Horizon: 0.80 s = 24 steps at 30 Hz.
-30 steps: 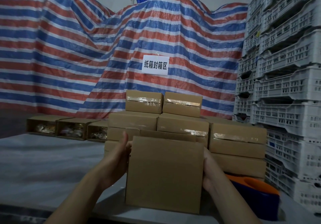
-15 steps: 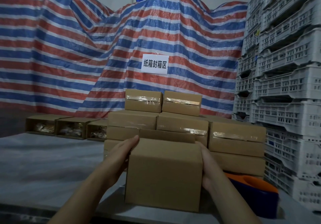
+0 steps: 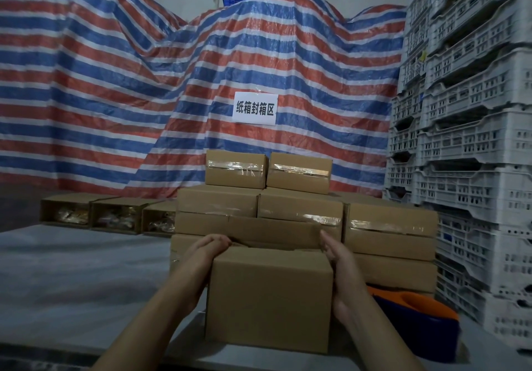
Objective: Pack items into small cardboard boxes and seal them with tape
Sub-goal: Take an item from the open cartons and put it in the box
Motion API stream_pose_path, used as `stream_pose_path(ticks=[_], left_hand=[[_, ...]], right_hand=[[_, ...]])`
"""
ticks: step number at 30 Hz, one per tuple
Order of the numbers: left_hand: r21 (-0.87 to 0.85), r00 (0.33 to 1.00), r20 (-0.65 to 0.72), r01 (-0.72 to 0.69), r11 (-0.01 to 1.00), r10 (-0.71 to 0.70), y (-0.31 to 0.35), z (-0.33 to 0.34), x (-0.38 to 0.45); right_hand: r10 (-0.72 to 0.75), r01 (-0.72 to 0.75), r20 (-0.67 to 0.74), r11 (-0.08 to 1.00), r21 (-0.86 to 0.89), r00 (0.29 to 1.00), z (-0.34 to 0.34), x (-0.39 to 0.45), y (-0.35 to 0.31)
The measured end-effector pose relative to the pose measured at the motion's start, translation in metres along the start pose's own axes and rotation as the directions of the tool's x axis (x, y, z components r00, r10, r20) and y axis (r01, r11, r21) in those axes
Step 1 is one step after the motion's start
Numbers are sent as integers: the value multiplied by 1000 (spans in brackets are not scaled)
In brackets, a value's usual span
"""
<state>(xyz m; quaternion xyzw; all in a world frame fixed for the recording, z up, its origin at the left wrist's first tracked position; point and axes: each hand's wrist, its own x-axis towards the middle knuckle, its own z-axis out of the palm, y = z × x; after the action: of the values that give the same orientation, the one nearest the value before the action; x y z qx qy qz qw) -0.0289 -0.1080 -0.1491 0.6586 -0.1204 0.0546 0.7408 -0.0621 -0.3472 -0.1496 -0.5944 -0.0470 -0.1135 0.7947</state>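
Nearest, on the near edge of the grey table (image 3: 72, 278), stands a plain brown cardboard box (image 3: 269, 298) with no print or tape on its near face; its far flap (image 3: 273, 231) stands up behind the open top. The left hand (image 3: 205, 251) lies against the box's left upper corner, fingers curled over the top edge and touching it. The right hand (image 3: 338, 258) presses flat against the right side, fingers straight and close together, reaching up to the flap's right end. Just right of the box, partly behind the right forearm, sits an orange and dark blue tape dispenser (image 3: 414, 313).

Behind the box rises a stack of sealed boxes (image 3: 388, 226), each with a strip of clear glossy tape along its seam; two smaller ones (image 3: 267, 172) sit on top. Far left on the table, three open boxes (image 3: 109, 215) lie on their sides showing wrapped contents, too dim to identify. White slatted plastic crates (image 3: 475, 111) tower at the right. Farthest, a red, white and blue striped tarpaulin (image 3: 115, 97) carries a white paper sign (image 3: 254, 108) reading 纸箱封箱区.
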Motion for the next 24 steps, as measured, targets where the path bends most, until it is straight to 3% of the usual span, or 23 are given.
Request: stream_pose_path(ticks=[7, 12, 15, 24], left_hand=[[-64, 1000, -1, -13, 998, 13, -1, 2, 0], [-66, 985, 78, -149, 987, 154, 2, -3, 9], [6, 976, 50, -213, 977, 212, 2, -6, 6], [116, 988, -25, -149, 982, 153, 1, -3, -2]], right_hand=[[-71, 78, 71, 992, -103, 995, -2, -1, -3], [-68, 74, 60, 992, -103, 996, -4, 1, -2], [-93, 99, 74, 992, -80, 993, -4, 1, -2], [-127, 143, 128, 982, -120, 984, -7, 0, 0]])
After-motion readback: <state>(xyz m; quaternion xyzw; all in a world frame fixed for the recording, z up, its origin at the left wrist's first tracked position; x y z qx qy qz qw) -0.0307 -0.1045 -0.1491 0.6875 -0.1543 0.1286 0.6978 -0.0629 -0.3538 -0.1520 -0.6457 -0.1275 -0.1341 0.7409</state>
